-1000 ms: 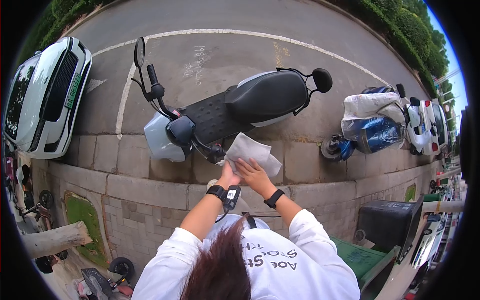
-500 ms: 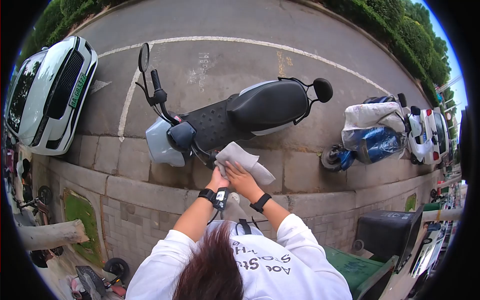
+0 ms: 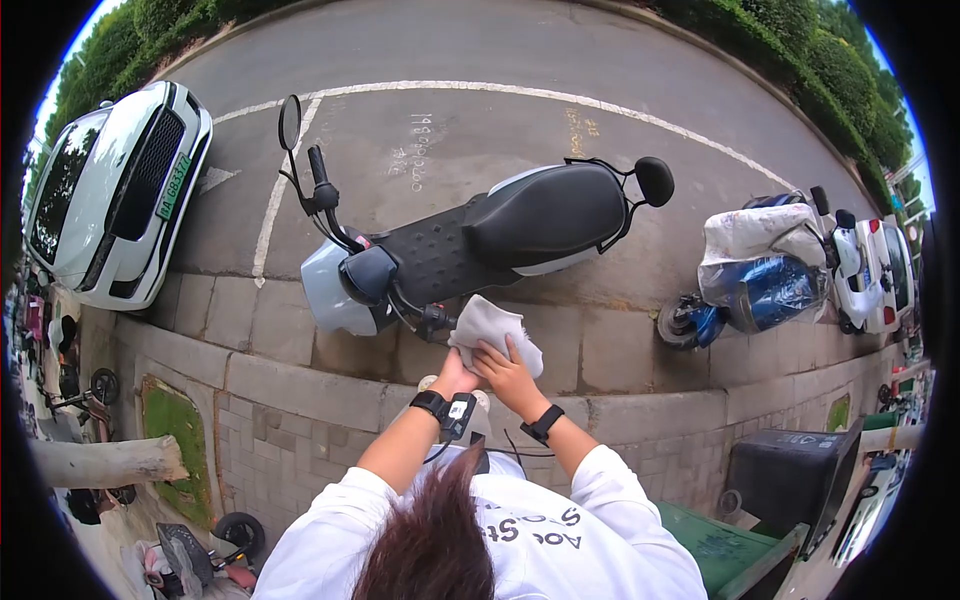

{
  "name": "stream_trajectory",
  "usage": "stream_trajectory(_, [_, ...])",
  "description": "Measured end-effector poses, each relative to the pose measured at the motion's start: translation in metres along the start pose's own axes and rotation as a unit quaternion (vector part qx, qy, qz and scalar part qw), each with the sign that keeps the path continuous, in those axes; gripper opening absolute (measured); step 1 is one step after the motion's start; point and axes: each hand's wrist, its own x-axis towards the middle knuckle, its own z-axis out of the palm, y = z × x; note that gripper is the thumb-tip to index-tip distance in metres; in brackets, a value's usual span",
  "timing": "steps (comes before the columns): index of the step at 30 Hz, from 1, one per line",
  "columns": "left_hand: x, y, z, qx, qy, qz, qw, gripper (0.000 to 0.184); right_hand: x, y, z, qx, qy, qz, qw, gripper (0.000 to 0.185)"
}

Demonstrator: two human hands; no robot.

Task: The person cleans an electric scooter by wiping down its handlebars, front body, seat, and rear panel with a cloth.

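A pale grey cloth (image 3: 490, 322) is bunched between my two hands, just in front of an electric scooter (image 3: 430, 255). My left hand (image 3: 456, 373) grips its lower left corner. The fingers of my right hand (image 3: 508, 378) lie over the lower right part, thumb raised along its edge. Close to the cloth's left side is the scooter's near handlebar grip (image 3: 434, 320); whether they touch I cannot tell. The scooter has a black seat (image 3: 545, 215), a light blue front panel (image 3: 335, 290) and a round mirror (image 3: 289, 122) on the far side.
A white car (image 3: 125, 190) is parked at the left. To the right stands a blue scooter (image 3: 755, 285) under a cover. A kerb (image 3: 300, 395) runs across in front of me. Dark (image 3: 785, 470) and green bins (image 3: 715, 550) are at lower right, and a tree trunk (image 3: 110, 463) at left.
Both hands have drawn the cloth slightly away from the handlebar grip, and it is now more folded up. The whole view has shifted a little to the right.
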Motion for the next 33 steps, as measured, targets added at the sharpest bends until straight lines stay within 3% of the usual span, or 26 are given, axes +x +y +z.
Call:
stream_trajectory(6, [-0.001,0.026,-0.018,0.05,0.029,0.056,0.997,0.042,0.019,-0.018,0.018,-0.02,0.008,0.022,1.0,0.026])
stream_trajectory(10, [-0.018,0.007,0.011,0.048,0.068,-0.034,0.996,0.042,-0.013,-0.019,0.031,-0.038,-0.012,0.082,0.996,0.028])
stream_trajectory(12, [0.008,-0.006,-0.024,0.035,-0.003,-0.043,0.998,0.043,-0.026,-0.025,0.033,-0.051,-0.005,0.138,0.989,0.03])
stream_trajectory(14, [0.001,0.001,-0.032,0.063,-0.012,-0.058,0.996,0.041,-0.025,-0.04,0.037,-0.057,-0.009,0.168,0.984,0.032])
stream_trajectory(18, [-0.017,0.057,-0.07,0.167,0.016,-0.079,0.983,0.037,0.007,-0.083,0.061,-0.023,-0.023,0.207,0.978,0.042])
stream_trajectory(20, [-0.024,0.096,-0.088,0.238,0.086,-0.014,0.967,0.033,0.034,-0.097,0.084,0.042,-0.05,0.176,0.982,0.05])
stream_trajectory(24, [-0.014,0.164,-0.115,0.265,0.034,0.064,0.962,0.026,0.074,-0.109,0.115,0.081,-0.081,0.198,0.973,0.055])
stream_trajectory(25, [-0.012,0.178,-0.105,0.304,0.039,0.093,0.947,0.025,0.074,-0.11,0.127,0.092,-0.04,0.239,0.966,0.048])
stream_trajectory(27, [-0.001,0.204,-0.086,0.327,0.009,0.159,0.931,0.03,0.057,-0.105,0.14,0.083,-0.059,0.281,0.954,0.045])
stream_trajectory(30, [0.021,0.228,-0.057,0.464,-0.023,0.298,0.834,0.031,0.021,-0.091,0.136,0.082,-0.047,0.338,0.936,0.035])
stream_trajectory(31, [0.03,0.228,-0.05,0.464,-0.026,0.293,0.836,0.031,0.009,-0.085,0.134,0.083,-0.033,0.391,0.916,0.032])
stream_trajectory(33, [0.047,0.224,-0.043,0.649,-0.052,0.333,0.682,0.029,-0.01,-0.072,0.132,0.084,-0.02,0.446,0.891,0.03])
